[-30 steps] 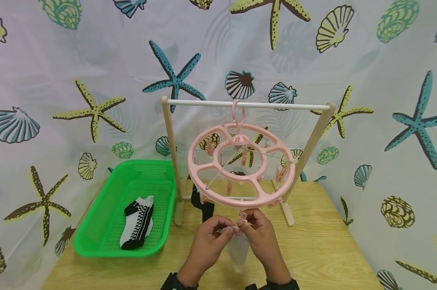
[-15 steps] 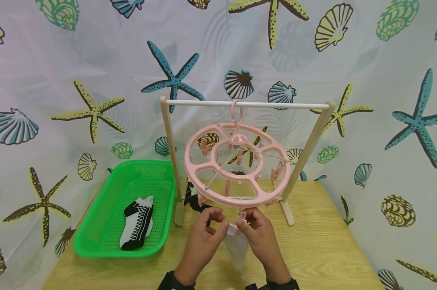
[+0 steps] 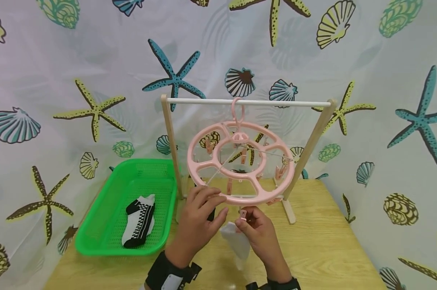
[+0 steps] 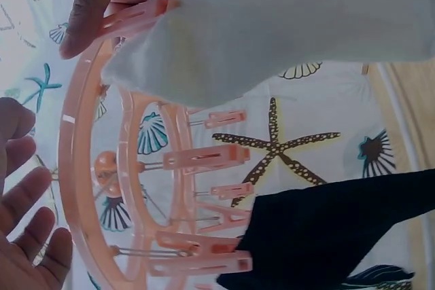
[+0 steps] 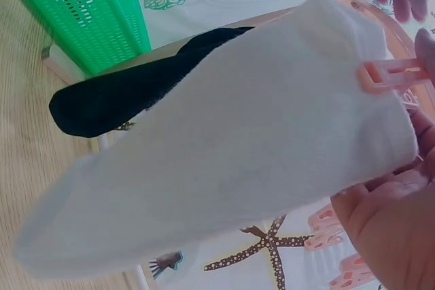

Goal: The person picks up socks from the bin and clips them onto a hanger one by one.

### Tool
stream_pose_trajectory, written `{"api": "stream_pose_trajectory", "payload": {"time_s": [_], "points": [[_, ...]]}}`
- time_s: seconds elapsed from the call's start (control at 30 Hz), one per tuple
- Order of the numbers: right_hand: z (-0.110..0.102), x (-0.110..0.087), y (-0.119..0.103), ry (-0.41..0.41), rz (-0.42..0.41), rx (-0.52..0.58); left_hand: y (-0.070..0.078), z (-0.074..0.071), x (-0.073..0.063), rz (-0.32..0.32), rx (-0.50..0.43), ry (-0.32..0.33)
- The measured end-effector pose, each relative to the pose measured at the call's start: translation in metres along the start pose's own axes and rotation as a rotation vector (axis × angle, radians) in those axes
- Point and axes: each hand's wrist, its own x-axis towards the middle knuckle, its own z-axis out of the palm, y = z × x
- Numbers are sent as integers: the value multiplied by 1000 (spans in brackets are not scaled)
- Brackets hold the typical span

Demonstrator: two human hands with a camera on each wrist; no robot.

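My right hand (image 3: pixel 260 235) pinches a pink clothespin (image 3: pixel 243 214) under the front of a round pink clip hanger (image 3: pixel 263 198). A white sock (image 3: pixel 238 243) hangs from that clothespin, its jaws on the sock's cuff, as the right wrist view shows. Fingers spread and holding nothing, my left hand (image 3: pixel 196 219) is beside the hanger's front-left rim. Behind it a black sock (image 4: pixel 326 225) hangs from another pink clothespin (image 4: pixel 200 263), mostly hidden by the hand in the head view.
The hanger hooks over a white bar (image 3: pixel 287 103) on a wooden stand (image 3: pixel 170 141). Several more clothespins dangle below the ring. To the left, a green basket (image 3: pixel 95 225) contains a black-and-white checked pair of socks (image 3: pixel 139 221). All stands on a wooden table (image 3: pixel 312 249).
My left hand has let go of the white sock's cuff and moved up and left to the ring. The right hand stays at the clothespin, and the white sock hangs from it.
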Motion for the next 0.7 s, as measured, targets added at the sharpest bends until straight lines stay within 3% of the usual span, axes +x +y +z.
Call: {"api": "stream_pose_trajectory", "payload": {"time_s": [0.13, 0.23, 0.4, 0.7], "points": [[-1, -1, -1, -4, 2, 12, 5, 3, 9, -27, 108, -125], [-1, -1, 1, -12, 4, 23, 6, 5, 12, -67, 151, -175], [-1, 0, 2, -4, -8, 21, 6, 5, 12, -89, 163, -172], [-2, 1, 3, 37, -1, 10, 4, 4, 13, -43, 177, -143]]}}
